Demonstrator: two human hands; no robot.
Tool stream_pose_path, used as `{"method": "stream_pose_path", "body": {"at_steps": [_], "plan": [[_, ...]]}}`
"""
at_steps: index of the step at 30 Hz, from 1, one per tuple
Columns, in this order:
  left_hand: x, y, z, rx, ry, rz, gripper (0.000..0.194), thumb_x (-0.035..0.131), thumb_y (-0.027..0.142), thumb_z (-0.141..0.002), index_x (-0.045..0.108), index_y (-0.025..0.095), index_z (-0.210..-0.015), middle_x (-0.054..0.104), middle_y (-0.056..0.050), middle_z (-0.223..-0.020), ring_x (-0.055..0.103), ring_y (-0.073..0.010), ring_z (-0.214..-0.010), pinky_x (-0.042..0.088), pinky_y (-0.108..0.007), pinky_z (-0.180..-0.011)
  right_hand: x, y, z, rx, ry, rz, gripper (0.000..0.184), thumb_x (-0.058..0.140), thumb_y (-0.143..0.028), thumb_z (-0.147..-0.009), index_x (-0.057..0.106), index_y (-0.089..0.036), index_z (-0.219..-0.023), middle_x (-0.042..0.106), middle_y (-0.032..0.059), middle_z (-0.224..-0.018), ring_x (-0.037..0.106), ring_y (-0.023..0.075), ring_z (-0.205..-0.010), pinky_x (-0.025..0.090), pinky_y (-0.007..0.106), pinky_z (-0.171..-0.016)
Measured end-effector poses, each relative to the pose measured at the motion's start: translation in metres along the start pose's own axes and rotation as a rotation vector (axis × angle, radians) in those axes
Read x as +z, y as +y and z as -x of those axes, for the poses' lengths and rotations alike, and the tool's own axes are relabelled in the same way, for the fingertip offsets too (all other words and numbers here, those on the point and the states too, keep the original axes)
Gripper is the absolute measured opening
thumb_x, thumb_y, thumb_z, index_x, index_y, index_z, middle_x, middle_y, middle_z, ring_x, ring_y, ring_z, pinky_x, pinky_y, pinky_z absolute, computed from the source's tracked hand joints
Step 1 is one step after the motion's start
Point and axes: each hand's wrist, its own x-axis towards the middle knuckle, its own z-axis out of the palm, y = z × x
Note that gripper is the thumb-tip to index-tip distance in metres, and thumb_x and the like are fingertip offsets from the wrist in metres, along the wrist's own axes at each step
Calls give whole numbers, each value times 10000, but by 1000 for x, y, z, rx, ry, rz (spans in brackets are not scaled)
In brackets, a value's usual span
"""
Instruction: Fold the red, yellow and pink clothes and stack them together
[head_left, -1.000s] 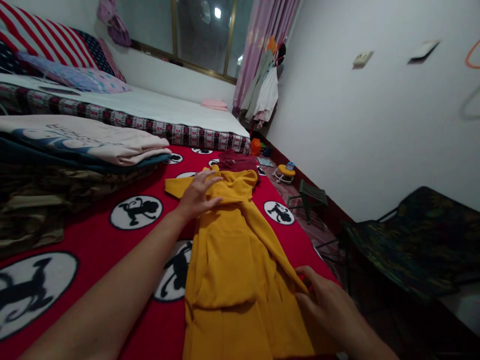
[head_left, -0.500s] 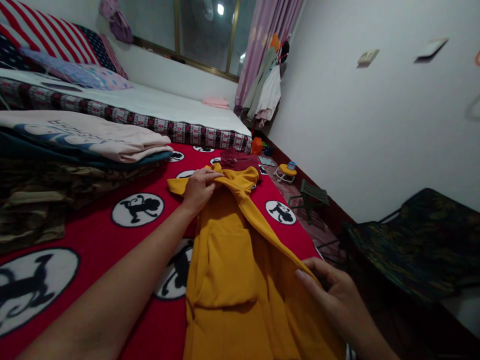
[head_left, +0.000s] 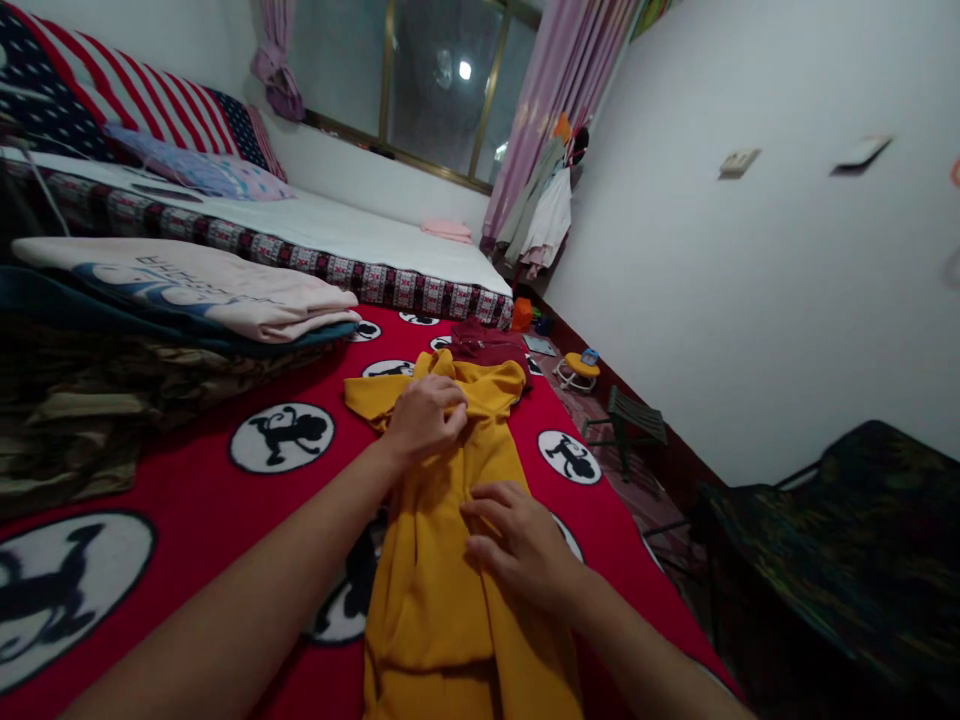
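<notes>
A mustard-yellow hooded-looking top point(head_left: 442, 600) lies lengthwise on a red blanket point(head_left: 195, 560) printed with black monkeys in white circles. Its right side is folded inward over the middle, and one yellow end sticks out to the left. My left hand point(head_left: 426, 415) rests on the upper part of the top, fingers lightly bent over the cloth. Lower down, my right hand point(head_left: 525, 545) lies on the folded-over side with its fingers apart. Just beyond the top is a dark red folded garment point(head_left: 491, 343), partly covered by it.
To the left stands a stack of folded clothes point(head_left: 225, 290), a pale pink one on top. A bed point(head_left: 360, 220) with pillows spans the back. Down on the floor at right are a small green stool point(head_left: 634, 415), a yellow round seat point(head_left: 581, 366) and a camouflage folding chair point(head_left: 847, 540).
My right hand has brought the right side of the yellow top leftward over its middle and let go of the edge. My left hand has shifted slightly right and loosened its pinch.
</notes>
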Motion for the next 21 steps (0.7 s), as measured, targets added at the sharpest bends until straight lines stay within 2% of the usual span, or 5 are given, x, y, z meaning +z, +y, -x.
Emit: {"method": "stream_pose_path", "body": {"at_steps": [4,8,14,17,21], "plan": [[21,8,12,0,-180,-110,314,501,414,-906,732,207,-857,677,-76,-819,615,-240,-829,458,-362,-731,-21,37,-44,166,62,-163,256,525,-350,-884,709,-177,-840,704,28,-781,653,161,-719,516,267,-683],[37,3,19,-35,-193,-148,328,470,379,-934,707,197,-798,661,-85,-839,616,-223,-817,434,-334,-683,-53,96,-94,474,410,-169,227,535,-223,-814,663,-132,-978,712,57,-837,649,131,-629,515,229,-591],[42,1,19,-33,-172,-134,263,494,353,-930,657,195,-797,653,-77,-858,609,-215,-822,439,-337,-706,-74,148,-152,577,480,-36,520,587,-241,-798,511,-96,-1291,695,42,-721,636,138,-573,477,217,-551],[42,2,20,-52,-182,-122,230,498,344,-929,638,193,-827,651,-73,-869,607,-215,-826,440,-339,-717,-75,153,-173,565,467,47,400,693,-251,-701,662,-128,-1080,690,35,-684,650,168,-658,477,234,-627],[41,5,22,-63,-141,-98,255,544,308,-897,602,203,-1122,640,-62,-988,595,-212,-874,456,-338,-750,-73,154,-198,561,518,122,86,617,-194,-708,686,-144,-698,713,93,-728,668,233,-827,480,284,-764]]}}
